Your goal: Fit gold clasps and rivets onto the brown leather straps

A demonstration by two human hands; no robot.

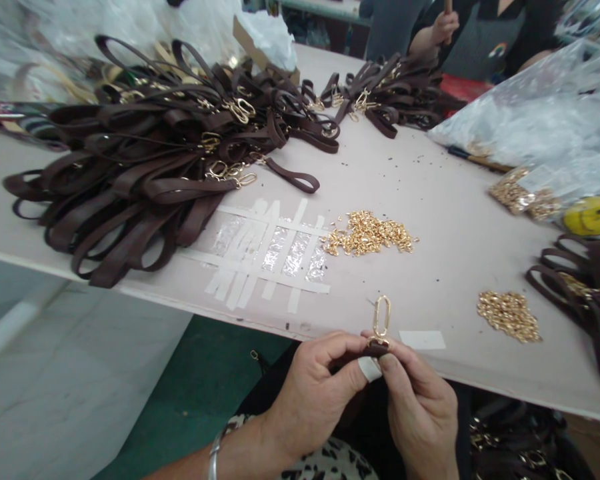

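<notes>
My left hand [325,380] and my right hand [420,400] meet at the table's front edge, their fingers pinching one brown leather strap [377,349] between them. From the strap's end a gold oval clasp [381,317] sticks up, clear of my fingertips. White tape wraps my left thumb. Most of the strap is hidden behind my hands. Beyond them lies a heap of small gold fittings [373,233], and a smaller gold heap [509,316] sits to the right. A white slip [422,340] rests beside my right hand.
Piled brown straps [145,153] with gold clasps cover the table's left; more straps [590,293] lie at right. Strips of tape [275,247] hold clear film on the tabletop. A plastic bag [540,107] stands back right. Across the table a person's hand [445,27] grips a handle.
</notes>
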